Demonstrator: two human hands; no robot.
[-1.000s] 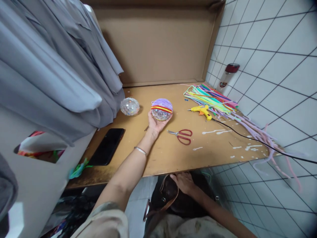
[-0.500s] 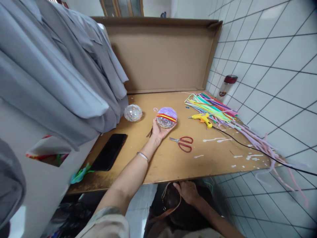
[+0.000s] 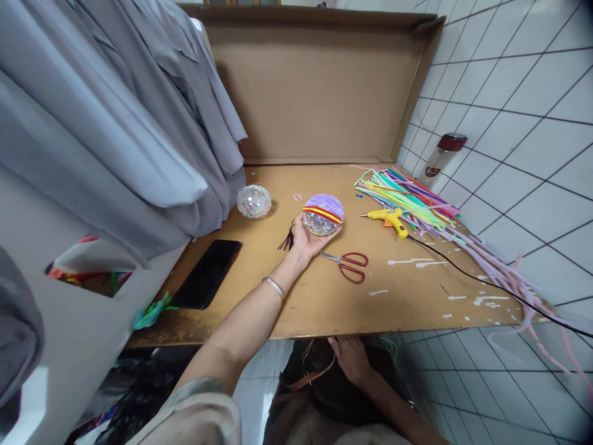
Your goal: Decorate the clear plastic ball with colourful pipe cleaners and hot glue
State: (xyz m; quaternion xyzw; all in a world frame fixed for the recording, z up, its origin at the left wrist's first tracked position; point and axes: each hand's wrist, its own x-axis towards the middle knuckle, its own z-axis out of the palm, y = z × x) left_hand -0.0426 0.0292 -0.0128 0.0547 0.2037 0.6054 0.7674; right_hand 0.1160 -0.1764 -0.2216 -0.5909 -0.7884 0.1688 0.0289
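Observation:
In my left hand (image 3: 309,240) is a decorated ball (image 3: 323,214), cupped from below with the fingers around it. Purple strands cover its upper half, a red and yellow band crosses its middle, and the lower half is clear and sparkly. A dark tassel (image 3: 288,238) shows just left of that hand. Red-handled scissors (image 3: 353,266) lie to the right of the wrist. Below the table edge, my right hand (image 3: 351,357) rests over a dark bag (image 3: 324,364) on my lap. Its fingers look extended and hold nothing visible; the tips are partly hidden.
On the wooden table (image 3: 315,309) are a clear faceted ball (image 3: 254,201), a black phone (image 3: 207,274), a yellow glue gun (image 3: 391,219) with its cord, and many colored pipe cleaners (image 3: 407,194). Behind stands a cardboard panel (image 3: 319,93); grey cloth (image 3: 152,123) hangs left, and a jar (image 3: 440,157) stands right.
The camera view has tilted down and shifted slightly. My left hand still holds the decorated ball, and more of the tassel shows beside it. My right hand stays at my lap.

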